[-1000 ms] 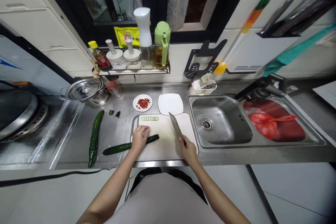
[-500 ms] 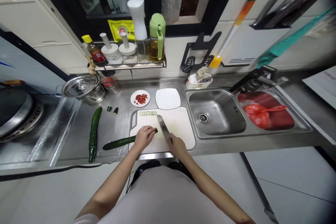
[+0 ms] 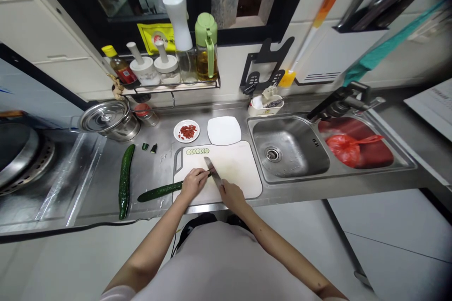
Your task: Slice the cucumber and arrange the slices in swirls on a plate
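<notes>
A long green cucumber (image 3: 159, 192) lies across the left edge of the white cutting board (image 3: 235, 164). My left hand (image 3: 193, 182) is curled over its right end, holding it down. My right hand (image 3: 231, 195) grips the handle of a kitchen knife (image 3: 212, 172), whose blade stands right against my left fingers at the cucumber's tip. A row of several thin cucumber slices (image 3: 197, 151) lies along the board's far edge.
A second whole cucumber (image 3: 124, 180) and two cut ends (image 3: 149, 147) lie on the steel counter to the left. Behind the board are a small plate of red bits (image 3: 186, 131) and a white plate (image 3: 223, 130). A lidded pot (image 3: 108, 119) stands at the left, a double sink (image 3: 289, 153) at the right.
My right hand has brought the knife from the board's middle leftward to the cucumber's end beside my left fingers. The view has shifted slightly.
</notes>
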The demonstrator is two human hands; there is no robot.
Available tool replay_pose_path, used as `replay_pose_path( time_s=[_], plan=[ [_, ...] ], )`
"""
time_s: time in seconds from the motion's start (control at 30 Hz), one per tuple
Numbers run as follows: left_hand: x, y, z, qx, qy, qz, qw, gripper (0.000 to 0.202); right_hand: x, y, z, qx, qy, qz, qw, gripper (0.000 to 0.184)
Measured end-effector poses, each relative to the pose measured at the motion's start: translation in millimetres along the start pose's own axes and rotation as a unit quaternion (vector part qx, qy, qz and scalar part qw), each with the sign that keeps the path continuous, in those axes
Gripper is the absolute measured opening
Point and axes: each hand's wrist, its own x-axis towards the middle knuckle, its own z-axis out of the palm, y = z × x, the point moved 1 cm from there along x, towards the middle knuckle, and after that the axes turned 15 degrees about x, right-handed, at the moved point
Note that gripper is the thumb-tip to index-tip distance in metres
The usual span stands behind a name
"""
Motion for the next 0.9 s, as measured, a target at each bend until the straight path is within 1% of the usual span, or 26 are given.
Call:
replay_pose_path(
  time_s=[0.17, 0.4, 0.7, 0.9],
  plan=[
    [0.7, 0.1, -1.0, -0.002, -0.007, -0.004, 1.000, 0.026, -1.0, -1.2, 0.7, 0.005, 0.009, -0.002, 1.000, 0.031],
    [1.1, -0.7, 1.2, -0.026, -0.005, -0.011, 1.000, 0.024, -5.9, 0.3, 1.1, -0.011, -0.012, 0.000, 1.000, 0.033],
    [0.6, 2.5, -1.3, -0.035, -0.008, -0.022, 0.999, 0.025, -0.4, -6.7, 2.1, -0.001, -0.004, -0.010, 1.000, 0.035],
    [1.8, 1.6, 0.0, -0.033, -0.014, -0.018, 0.999, 0.026, -8.0, 0.8, 8.8, -0.013, -0.003, -0.004, 1.000, 0.034]
  ],
)
